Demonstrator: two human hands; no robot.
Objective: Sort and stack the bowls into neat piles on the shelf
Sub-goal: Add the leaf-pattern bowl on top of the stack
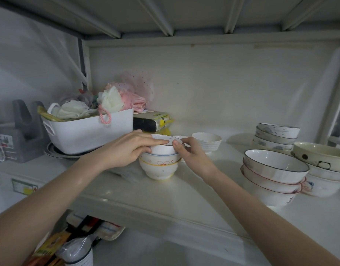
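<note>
Head view: both hands are gripping the top bowl (164, 145) of a three-bowl pile (159, 166) at mid-shelf (184, 196). Left hand (130, 149) is curling over its near-left rim; right hand (192, 154) is pinching the right rim, thumb on the edge. Bowls are glossy white ceramic, round and footed, with coloured rims. A lone ribbed bowl (207, 141) is sitting just behind. Wider stacks (274, 173) are standing at right. A white tub (88, 132) at left is holding mesh sponges (109, 101).

My left hand (127, 148) covers the near-left side of the top bowl (163, 145), so I can't see its fingertips. A small dish (179, 138) behind is mostly hidden, and the dotted bowl (320, 156) is cut off by the right edge.
</note>
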